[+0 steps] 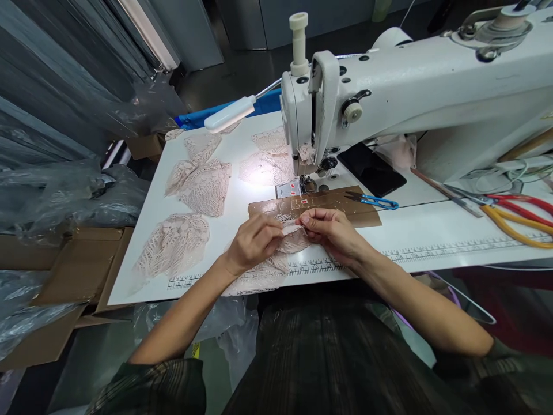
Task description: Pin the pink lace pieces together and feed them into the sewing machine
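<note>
Pale pink lace fabric [294, 242] is stretched between my two hands, just in front of the sewing machine [302, 115]. My left hand [256, 242] is closed, pinching the lace's left end between thumb and fingers. On the other side my right hand [330, 230] pinches the right end with its fingertips. Part of the lace hangs below the hands towards the table's front edge. Beneath and behind the hands lies a brown taped strip [268, 207] along the machine bed. Blue thread snips [375, 200] rest on that strip, right of my hands.
More lace pieces [205, 187] lie on the white table [147, 230] at left. A lit lamp [231, 114] hangs over them. Behind the snips is a black phone [371, 169]; farther right are scissors with red and yellow handles [518, 219]. Cardboard boxes [82, 265] stand left of the table.
</note>
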{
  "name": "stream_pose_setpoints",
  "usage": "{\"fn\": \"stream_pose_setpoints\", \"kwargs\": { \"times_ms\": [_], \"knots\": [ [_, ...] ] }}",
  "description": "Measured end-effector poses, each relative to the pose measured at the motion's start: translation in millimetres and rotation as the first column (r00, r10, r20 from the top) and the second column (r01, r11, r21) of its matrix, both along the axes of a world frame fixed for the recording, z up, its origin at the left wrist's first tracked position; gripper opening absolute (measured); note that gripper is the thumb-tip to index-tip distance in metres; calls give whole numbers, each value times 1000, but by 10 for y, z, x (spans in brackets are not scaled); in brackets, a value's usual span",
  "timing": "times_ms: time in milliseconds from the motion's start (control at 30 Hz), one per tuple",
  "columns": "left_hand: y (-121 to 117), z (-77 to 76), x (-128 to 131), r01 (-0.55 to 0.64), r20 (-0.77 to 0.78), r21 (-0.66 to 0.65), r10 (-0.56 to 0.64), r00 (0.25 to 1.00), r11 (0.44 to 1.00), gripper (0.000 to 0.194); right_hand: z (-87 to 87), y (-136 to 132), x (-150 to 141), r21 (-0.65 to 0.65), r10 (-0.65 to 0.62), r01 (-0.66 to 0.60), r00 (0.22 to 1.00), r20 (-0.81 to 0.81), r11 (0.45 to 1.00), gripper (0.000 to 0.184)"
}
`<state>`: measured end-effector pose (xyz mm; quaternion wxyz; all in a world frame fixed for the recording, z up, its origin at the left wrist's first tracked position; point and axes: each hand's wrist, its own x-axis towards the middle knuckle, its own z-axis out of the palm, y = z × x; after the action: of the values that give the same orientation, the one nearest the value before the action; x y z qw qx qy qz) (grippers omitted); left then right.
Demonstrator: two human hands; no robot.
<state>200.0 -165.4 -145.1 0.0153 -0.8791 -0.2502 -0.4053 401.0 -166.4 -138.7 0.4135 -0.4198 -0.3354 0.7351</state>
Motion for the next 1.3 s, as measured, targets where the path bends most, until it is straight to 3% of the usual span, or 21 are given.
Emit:
{"fn": "stream_pose_setpoints", "kwargs": {
  "times_ms": [67,133,200,233,300,400,467,533,600,633,700,800,933,1033,1167,1300],
  "knots": [
    [-10,38,48,-44,76,-268,66,995,963,18,21,-15,-17,61,-5,4,1000,20,998,42],
    [-27,81,99,-36,122,-523,117,986,851,27,53,-22,-38,124,7,-11,999,32,992,42],
    [-52,123,145,-42,111,-643,147,983,765,26,78,-18,-65,164,-5,1,1000,24,986,43],
    [-65,144,163,-55,87,-649,146,985,759,21,84,-11,-82,173,-19,16,1000,15,985,43],
    [-84,186,178,-84,12,-568,110,994,819,11,81,-2,-117,178,-53,52,999,2,983,41],
    [-56,261,110,-93,-179,-205,56,982,974,5,67,-50,-145,153,-51,45,998,36,987,30],
    [11,323,-6,-58,-302,81,80,950,995,9,72,-149,-119,106,-6,-3,997,81,994,21],
    [94,387,-146,-51,-324,234,128,937,971,11,92,-278,-47,62,133,-141,984,121,988,16],
    [159,438,-257,-116,-238,219,168,956,969,8,116,-374,60,87,302,-321,935,184,943,15],
    [177,453,-286,-147,-191,176,181,965,973,6,124,-390,117,145,317,-357,917,242,923,15],
    [183,456,-284,-167,-149,104,182,972,980,3,129,-347,218,329,164,-305,905,394,894,14],
    [155,409,-189,-142,-185,158,170,968,977,4,126,-164,297,518,-58,-256,855,515,816,16],
    [128,339,-99,-119,-222,192,161,962,974,6,158,-5,270,551,-29,-336,836,549,764,23],
    [119,324,-95,-115,-235,200,161,959,973,8,184,-9,195,556,-56,-413,765,641,721,23],
    [93,336,-80,-130,-248,241,191,950,962,6,151,-46,43,529,-111,-412,702,704,742,36],
    [52,345,-47,-123,-274,288,205,940,950,5,81,-46,-92,565,-183,-313,734,654,764,32]
  ]
}}
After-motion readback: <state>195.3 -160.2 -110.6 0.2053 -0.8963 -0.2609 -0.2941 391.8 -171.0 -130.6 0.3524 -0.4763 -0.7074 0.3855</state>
